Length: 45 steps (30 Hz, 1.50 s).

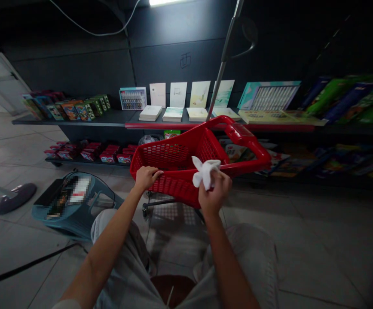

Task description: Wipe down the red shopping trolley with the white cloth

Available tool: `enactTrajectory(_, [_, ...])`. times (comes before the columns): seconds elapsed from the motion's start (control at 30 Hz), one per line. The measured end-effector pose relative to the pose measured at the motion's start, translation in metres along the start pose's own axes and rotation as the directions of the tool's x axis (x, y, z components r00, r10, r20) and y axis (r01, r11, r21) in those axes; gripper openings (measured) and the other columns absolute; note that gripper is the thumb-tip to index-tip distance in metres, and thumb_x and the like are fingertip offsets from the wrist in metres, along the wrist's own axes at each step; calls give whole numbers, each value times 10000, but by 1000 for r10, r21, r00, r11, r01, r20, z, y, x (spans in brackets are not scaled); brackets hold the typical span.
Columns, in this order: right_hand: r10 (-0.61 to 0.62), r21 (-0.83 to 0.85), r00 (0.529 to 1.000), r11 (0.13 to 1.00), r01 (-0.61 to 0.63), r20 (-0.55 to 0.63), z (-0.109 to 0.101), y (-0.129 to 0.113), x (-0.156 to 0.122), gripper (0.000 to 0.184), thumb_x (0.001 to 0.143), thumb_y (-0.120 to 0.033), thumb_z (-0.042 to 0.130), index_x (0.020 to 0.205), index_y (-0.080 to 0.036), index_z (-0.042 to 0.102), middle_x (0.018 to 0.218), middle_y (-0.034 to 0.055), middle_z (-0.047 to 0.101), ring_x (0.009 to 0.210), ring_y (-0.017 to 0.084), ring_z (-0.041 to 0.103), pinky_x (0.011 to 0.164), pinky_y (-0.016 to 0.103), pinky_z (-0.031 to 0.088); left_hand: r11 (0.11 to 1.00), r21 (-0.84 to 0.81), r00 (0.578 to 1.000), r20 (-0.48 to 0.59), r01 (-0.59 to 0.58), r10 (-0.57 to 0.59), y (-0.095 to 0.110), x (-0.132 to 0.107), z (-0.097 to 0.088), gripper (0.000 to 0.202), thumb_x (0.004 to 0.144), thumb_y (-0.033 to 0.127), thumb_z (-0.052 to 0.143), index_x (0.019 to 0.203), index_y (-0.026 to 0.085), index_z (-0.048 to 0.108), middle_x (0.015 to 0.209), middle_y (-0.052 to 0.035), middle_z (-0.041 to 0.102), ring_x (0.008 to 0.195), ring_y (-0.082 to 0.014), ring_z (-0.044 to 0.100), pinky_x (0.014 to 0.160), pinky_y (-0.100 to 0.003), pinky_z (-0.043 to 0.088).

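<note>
In front of my knees stands a red plastic shopping cart, its handle toward the right. My left hand grips the cart's near rim close to its left corner, fingers bent over the edge. A bunched white cloth is pinched in my right hand, held at the near rim nearer the handle. Whether the cloth presses on the plastic, I cannot tell. Part of the rim is hidden behind the cloth and hand.
Behind the cart runs a dark shelf with books and boxed goods. Red packages fill the lower level. A blue-grey plastic stool with items on it stands left. A metal pole rises behind the cart; a round stand base sits far left.
</note>
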State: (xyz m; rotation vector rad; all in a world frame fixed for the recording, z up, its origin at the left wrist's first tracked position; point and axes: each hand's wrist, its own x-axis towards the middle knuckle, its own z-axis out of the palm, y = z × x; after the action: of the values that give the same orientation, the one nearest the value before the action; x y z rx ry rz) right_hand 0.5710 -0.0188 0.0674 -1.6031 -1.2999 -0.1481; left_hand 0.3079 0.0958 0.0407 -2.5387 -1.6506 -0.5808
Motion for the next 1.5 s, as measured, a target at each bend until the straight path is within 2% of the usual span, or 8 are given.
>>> enactTrajectory(0.1, [-226, -117, 935, 957, 265, 274, -11, -12, 38, 391, 900, -200, 581, 1269, -223, 706, 1303, 147, 634, 1224, 316, 540, 1063, 452, 391, 1000, 2, 998, -57, -6, 6, -1, -1, 2, 490, 1050, 562, 396, 921, 245, 747, 958, -74, 767, 975, -227, 625, 855, -366, 355])
enactTrajectory(0.2, [-309, -157, 824, 892, 424, 474, -12, -18, 62, 349, 882, -193, 623, 1212, -220, 731, 1259, 116, 676, 1156, 295, 545, 1011, 423, 372, 1000, -8, 995, -100, 29, -30, -2, -1, 5, 444, 1041, 552, 434, 938, 250, 743, 1003, -81, 760, 1025, -241, 600, 924, -397, 338])
enactTrajectory(0.53, [-389, -118, 629, 783, 610, 673, -35, -5, 99, 413, 860, -137, 626, 1254, -213, 719, 1273, 87, 691, 1126, 254, 599, 965, 375, 395, 996, -86, 990, -132, 32, -43, -23, 6, 8, 417, 1037, 523, 462, 873, 237, 717, 960, -60, 754, 1019, -229, 597, 1002, -414, 298])
enactTrajectory(0.7, [-289, -170, 654, 821, 544, 699, -47, 4, 117, 389, 884, -201, 653, 1268, -215, 718, 1243, 61, 716, 1031, 225, 668, 864, 326, 465, 988, -147, 986, -150, 50, -72, -26, 10, 9, 460, 1041, 524, 438, 806, 231, 703, 913, -34, 747, 985, -204, 613, 1100, -439, 231])
enactTrajectory(1.0, [-226, -188, 652, 845, 501, 724, -61, -19, 112, 353, 935, -296, 650, 1283, -284, 710, 1237, 38, 727, 1015, 224, 708, 757, 285, 483, 975, -216, 998, -21, 50, -56, -55, 29, 1, 541, 1015, 570, 426, 664, 212, 629, 839, -34, 739, 969, -200, 603, 1074, -428, 252])
enactTrajectory(1.27, [-258, -162, 755, 887, 432, 603, -83, 12, 125, 342, 946, -225, 611, 1280, -215, 685, 1241, 77, 724, 1044, 223, 699, 799, 282, 479, 975, -200, 983, -136, 96, -124, -83, 40, 11, 446, 982, 559, 467, 752, 234, 667, 940, -81, 711, 1088, -256, 553, 1063, -447, 328])
enactTrajectory(1.4, [-262, -166, 741, 878, 449, 618, -79, 11, 126, 346, 957, -217, 585, 1289, -224, 680, 1228, 70, 728, 1059, 228, 695, 792, 281, 467, 967, -200, 957, -207, 161, -202, -71, 37, 17, 348, 1020, 405, 417, 953, 228, 708, 1216, -125, 689, 1258, -293, 506, 1166, -534, 292])
enactTrajectory(1.5, [-236, -234, 733, 848, 476, 639, -75, -5, 120, 358, 982, -274, 563, 1326, -256, 662, 1197, 66, 735, 1017, 232, 701, 755, 286, 460, 954, -247, 925, -293, 172, -243, -38, 24, 24, 367, 1033, 306, 354, 1149, 202, 686, 1351, -156, 622, 1400, -300, 443, 1215, -556, 297])
